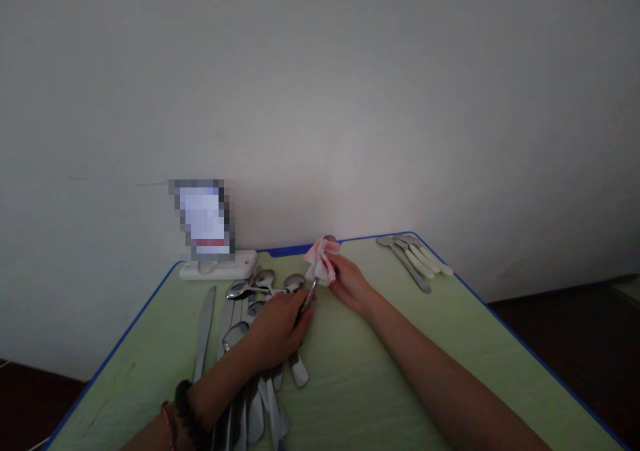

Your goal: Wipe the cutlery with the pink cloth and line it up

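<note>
The left hand [283,321] clasps the utensil [310,295] by its handle just nearside of the cloth [320,259], which the right hand [351,284] pinches around it, blue edge [295,250] behind the cloth, green tabletop [463,321] spreading rightward.

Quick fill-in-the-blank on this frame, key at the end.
1. The right hand holds a white and ____ cloth.
2. The left hand grips a utensil by its ____.
3. The lone knife lies to the ____ of the spoons.
4. The green table has a ____ border.
Missing: pink; handle; left; blue.
</note>
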Motion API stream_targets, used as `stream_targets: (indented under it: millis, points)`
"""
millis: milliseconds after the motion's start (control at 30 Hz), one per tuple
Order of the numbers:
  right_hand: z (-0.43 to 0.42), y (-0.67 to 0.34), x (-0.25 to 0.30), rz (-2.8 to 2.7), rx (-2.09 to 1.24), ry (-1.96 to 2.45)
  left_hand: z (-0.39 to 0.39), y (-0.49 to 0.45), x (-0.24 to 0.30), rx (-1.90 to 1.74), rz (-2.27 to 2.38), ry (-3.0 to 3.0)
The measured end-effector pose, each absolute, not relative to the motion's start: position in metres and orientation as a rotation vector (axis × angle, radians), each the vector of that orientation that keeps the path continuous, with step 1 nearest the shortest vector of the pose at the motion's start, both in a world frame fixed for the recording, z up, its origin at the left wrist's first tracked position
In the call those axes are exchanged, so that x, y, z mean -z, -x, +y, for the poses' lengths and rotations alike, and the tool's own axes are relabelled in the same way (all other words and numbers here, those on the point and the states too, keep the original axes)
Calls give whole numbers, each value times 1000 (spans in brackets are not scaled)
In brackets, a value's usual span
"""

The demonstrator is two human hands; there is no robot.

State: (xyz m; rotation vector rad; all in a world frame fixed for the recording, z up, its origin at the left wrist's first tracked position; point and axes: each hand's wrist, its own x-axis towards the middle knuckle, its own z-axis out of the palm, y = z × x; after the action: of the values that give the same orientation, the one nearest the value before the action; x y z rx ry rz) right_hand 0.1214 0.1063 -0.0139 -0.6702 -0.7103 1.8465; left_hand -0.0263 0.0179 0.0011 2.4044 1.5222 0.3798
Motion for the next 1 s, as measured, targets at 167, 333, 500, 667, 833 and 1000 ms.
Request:
stream_targets:
  millis: [167, 333, 500, 667, 833, 1000]
  points:
    - [106, -122, 14, -716, -1849, 679, 16, 26, -2, -362, 1527, -2413]
    - [109, -122, 17, -735, -1855, 686, 18, 25, -4, -379, 1530, -2405]
    - [110, -122, 19, -726, -1848, 696, 18, 25, -3, -369, 1529, -2407]
    - [110, -122, 19, -716, -1851, 709, 17, 26, -2, -359, 1536, -2405]
    - [109, -121, 18, -723, -1846, 713, 16, 25, -2, -355, 1545, -2404]
    - [109, -121, 19, -736, -1842, 696, 18, 25, -4, -349, 1543, -2408]
